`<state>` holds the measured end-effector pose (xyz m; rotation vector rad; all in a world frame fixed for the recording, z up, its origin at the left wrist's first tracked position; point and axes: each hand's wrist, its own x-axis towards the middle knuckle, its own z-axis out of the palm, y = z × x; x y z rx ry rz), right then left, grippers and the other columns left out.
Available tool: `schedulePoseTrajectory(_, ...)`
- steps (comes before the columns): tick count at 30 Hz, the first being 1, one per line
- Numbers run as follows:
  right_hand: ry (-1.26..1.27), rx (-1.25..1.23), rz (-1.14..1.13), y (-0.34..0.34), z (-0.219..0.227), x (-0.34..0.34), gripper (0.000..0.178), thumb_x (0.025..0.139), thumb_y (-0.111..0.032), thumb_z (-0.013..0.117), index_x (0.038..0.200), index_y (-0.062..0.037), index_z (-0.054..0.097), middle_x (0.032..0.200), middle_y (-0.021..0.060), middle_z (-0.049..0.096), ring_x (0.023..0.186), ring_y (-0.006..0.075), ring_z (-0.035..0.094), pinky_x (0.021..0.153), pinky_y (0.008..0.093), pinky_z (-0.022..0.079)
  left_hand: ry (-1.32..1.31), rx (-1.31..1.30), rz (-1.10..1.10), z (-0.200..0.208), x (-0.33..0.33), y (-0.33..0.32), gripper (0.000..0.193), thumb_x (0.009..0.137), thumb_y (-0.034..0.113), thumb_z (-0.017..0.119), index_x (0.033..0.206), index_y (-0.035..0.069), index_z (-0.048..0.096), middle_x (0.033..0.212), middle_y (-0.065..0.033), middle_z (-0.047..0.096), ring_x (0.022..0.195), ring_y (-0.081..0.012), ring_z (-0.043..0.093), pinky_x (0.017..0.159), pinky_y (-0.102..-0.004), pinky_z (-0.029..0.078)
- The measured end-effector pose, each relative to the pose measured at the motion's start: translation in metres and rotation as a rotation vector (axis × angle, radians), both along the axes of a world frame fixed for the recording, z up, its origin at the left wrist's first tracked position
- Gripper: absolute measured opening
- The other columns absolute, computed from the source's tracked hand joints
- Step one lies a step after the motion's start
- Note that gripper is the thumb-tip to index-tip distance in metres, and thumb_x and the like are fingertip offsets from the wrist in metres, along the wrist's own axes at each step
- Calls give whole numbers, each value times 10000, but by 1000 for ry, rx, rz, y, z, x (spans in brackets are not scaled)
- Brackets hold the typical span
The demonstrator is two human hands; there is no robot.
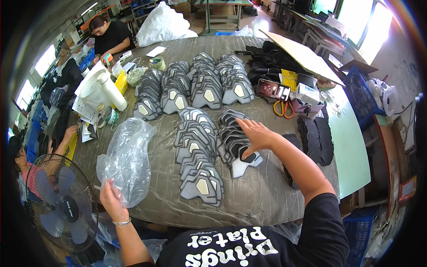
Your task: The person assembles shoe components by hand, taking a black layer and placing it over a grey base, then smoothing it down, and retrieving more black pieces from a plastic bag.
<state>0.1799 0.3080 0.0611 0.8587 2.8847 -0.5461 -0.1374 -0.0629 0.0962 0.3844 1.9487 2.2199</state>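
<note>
A crumpled clear plastic bag hangs from my left hand, its fingers closed on the lower end near the table's front left. My right hand is spread with thumb and fingers apart, over a row of overlapping grey-and-black shaped pads. Whether its fingertips press on those pads I cannot tell. Just left of that row lies a longer fanned row of similar pads, grey with cream patches in the middle. Farther back, several more fanned rows of these pads lie side by side.
Scissors with orange handles and a phone lie at the right, near stacked black pieces. A white container stands at the left. A fan stands by the front left edge. Two other people sit along the left side.
</note>
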Motion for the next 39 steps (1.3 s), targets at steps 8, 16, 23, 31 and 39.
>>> schedulePoseTrajectory(8, -25, 281, 193, -8, -4, -20, 1318, 375, -561, 912, 1415, 27, 355, 1273, 139, 519, 1239, 302, 480, 1049, 446, 356, 20, 18, -24, -13, 0, -2, 239, 1003, 220, 512, 919, 43, 648, 613, 94, 364, 536, -6, 297, 496, -197, 233)
schedulePoseTrajectory(16, -43, 289, 189, -2, -5, -18, 999, 416, -559, 903, 1126, 14, 496, 1128, 132, 546, 1116, 308, 518, 937, 393, 408, -28, 28, 9, -9, 1, 0, 231, 999, 215, 510, 927, 40, 644, 620, 89, 366, 537, -11, 298, 497, -195, 239)
schedulePoseTrajectory(23, 194, -100, 46, -43, -1, 21, 741, 665, -326, 852, 1204, -25, 441, 1051, 207, 614, 1027, 404, 593, 856, 445, 476, 99, -8, -105, 1, 0, -15, 127, 985, 167, 564, 973, 55, 623, 716, 80, 477, 604, 1, 385, 526, -181, 295)
schedulePoseTrajectory(31, 407, 18, -107, -99, 23, 66, 602, 698, -198, 803, 1209, -51, 520, 1024, 145, 646, 968, 335, 651, 801, 409, 529, 139, 1, -95, -1, -5, -13, 153, 968, 136, 579, 1047, 11, 621, 699, 55, 503, 571, -5, 398, 506, -172, 283)
schedulePoseTrajectory(39, 506, -182, -319, -110, 8, 66, 578, 699, -124, 805, 1198, -19, 531, 996, 160, 686, 930, 277, 695, 827, 359, 538, 432, -218, -128, 19, -20, -16, 348, 885, 32, 648, 1223, -45, 617, 1100, -73, 660, 937, -96, 595, 849, -251, 485)
